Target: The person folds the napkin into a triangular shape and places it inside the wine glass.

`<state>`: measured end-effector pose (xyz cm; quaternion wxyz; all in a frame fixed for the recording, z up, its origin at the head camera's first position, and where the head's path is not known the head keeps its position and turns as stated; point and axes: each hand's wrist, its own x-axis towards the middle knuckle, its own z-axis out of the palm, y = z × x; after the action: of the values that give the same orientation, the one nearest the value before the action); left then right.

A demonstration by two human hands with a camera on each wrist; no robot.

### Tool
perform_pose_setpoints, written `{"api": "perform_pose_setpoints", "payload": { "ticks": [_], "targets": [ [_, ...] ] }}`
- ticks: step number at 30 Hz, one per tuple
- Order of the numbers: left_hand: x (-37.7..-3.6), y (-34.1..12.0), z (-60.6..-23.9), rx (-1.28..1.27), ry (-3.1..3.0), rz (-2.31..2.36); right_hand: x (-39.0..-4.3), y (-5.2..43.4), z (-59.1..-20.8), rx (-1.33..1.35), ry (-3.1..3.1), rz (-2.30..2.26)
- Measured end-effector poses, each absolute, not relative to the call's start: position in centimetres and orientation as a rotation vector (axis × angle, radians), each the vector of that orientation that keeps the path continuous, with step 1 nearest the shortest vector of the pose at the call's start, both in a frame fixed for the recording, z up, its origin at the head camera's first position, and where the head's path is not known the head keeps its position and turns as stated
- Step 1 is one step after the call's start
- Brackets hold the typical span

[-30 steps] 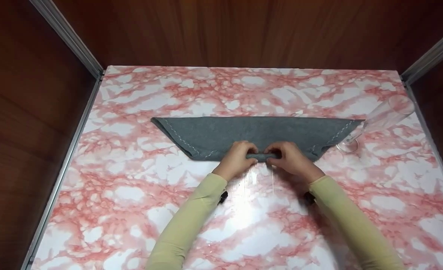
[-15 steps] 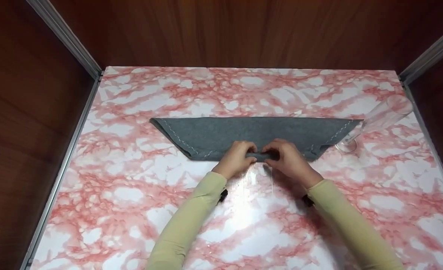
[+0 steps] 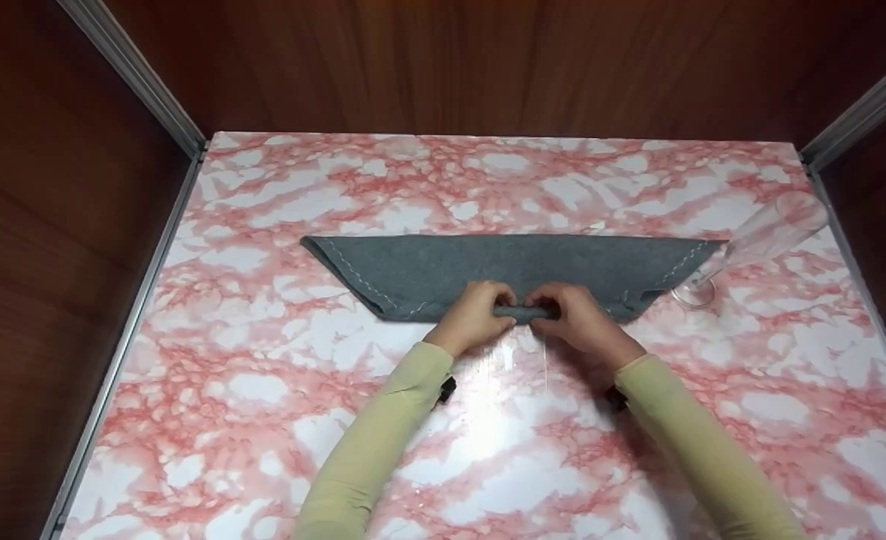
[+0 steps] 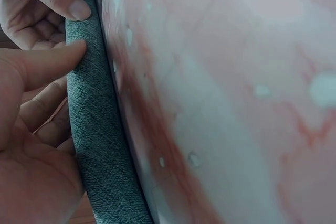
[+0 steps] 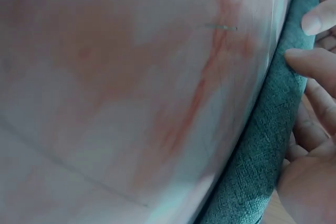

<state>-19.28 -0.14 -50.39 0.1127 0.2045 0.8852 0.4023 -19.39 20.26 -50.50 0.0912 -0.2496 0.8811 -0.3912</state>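
Rolling is the work I see; both hands sit side by side at the near edge of a grey cloth napkin with white stitching, which lies flat in the middle of the shiny pink and white marble-look table; the left hand curls its fingers over the top of a thin rolled tube of the cloth, with the thumb pressed on the near side, so it grips the roll; the right hand does the same just beside it, fingers bent over and thumb pushing on the roll; in the wrist views the roll looks tight and round; I judge that the job is only begun, since just the near strip is rolled up and most of the cloth is still spread out flat toward the far side, with its two long pointed ends reaching out left and right; the roll must go much further to take up the rest; a clear tall glass on a round foot stands at the right tip of the cloth, close to it, and I cannot tell if they touch; dark brown wooden walls stand around the table; pale yellow sleeves cover both arms.
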Motion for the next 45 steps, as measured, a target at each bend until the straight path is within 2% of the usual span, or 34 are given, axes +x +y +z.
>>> {"api": "perform_pose_setpoints", "payload": {
  "ticks": [16, 36, 45],
  "targets": [
    [-19.3, -0.1, -50.6, 0.610, 2.506, 1.351, -19.9, 20.8, -50.0, -0.721, 2.452, -1.171],
    [-20.0, -0.8, -51.5, 0.532, 2.413, 1.523, -18.6, 20.0, -50.4, -0.597, 2.422, -1.437],
    [-20.0, -1.4, -51.3, 0.605, 2.332, 1.515, -18.1, 19.6, -47.8, -0.594, 2.348, -1.481]
  ]
}}
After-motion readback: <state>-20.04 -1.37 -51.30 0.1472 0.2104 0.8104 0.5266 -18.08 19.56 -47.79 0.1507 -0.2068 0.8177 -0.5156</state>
